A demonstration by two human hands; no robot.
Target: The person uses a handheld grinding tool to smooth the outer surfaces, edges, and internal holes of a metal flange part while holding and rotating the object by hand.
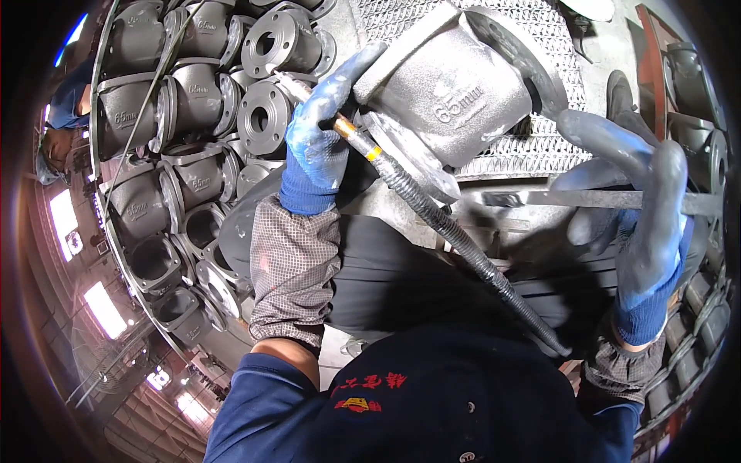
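Observation:
A grey cast-iron valve body (451,96) with flanges lies tilted on a textured metal surface in front of me. My left hand (320,131), in a blue coated glove, is closed around a rod-shaped tool with a spiral-wrapped sleeve (432,216). One finger stretches up against the casting's flange. The tool's slim tip points up left; its sleeve runs down right across my lap. My right hand (644,201), also gloved, has fingers partly spread with a flat metal bar (571,198) between them. The bar's dark end points left, near the casting's lower flange.
Stacked similar castings (197,100) fill a rack at the left. More castings (695,147) stand at the right beside a rusty red frame (654,69). Under the work lies a metal grating (532,154). Another person (69,108) is partly visible at the far left.

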